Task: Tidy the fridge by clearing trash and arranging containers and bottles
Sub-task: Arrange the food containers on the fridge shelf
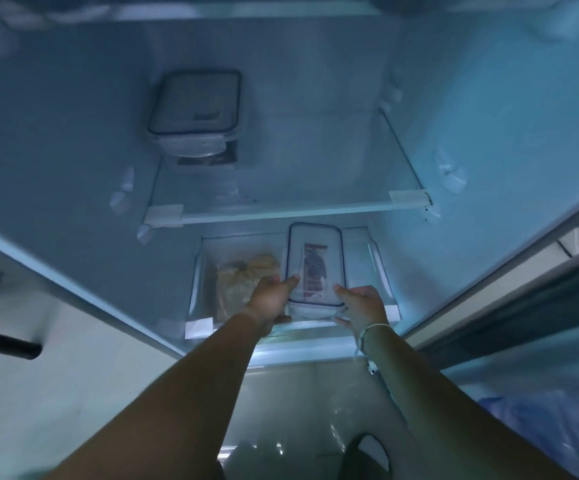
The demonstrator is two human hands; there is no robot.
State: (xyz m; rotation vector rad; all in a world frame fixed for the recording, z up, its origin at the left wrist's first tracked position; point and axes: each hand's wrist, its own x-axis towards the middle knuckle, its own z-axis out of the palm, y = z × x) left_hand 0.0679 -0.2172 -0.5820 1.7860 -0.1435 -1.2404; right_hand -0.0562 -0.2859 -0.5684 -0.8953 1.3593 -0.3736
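Fridge interior (315, 81) fills most of the view, walls pale blue-grey, door open, camera looking down into it. Picture soft, slightly blurred throughout.

Glass shelf (281, 188) spans the middle, white front trim with a pale clip at each front corner. Below it, a clear drawer (367, 251) sits at the bottom, its front edge toward the camera.

Both bare forearms reach in from the lower edge toward the drawer.

Blue plastic bag (540, 420) at lower right, outside the compartment, partly cut off by the frame.

Square container (196, 112), clear with a dark-rimmed clip lid, stands at the back left of the glass shelf, well apart from the hands. Contents not legible.

Long container (315, 261), clear, blue-rimmed lid, a red-and-dark packet visible through it. It is over the right-centre of the drawer, long axis running front to back, near end held between the two hands. Whether its base rests on the drawer I cannot tell.

Yellowish bag (246, 275) lies in the drawer's left part, just beside the long container.

Left hand (272, 299): closed on the near left corner of the long container, thumb on the lid, fingers under.

Right hand (364, 310): closed on the near right corner likewise, thumb on top. A thin pale wristband (372, 329) circles that wrist.
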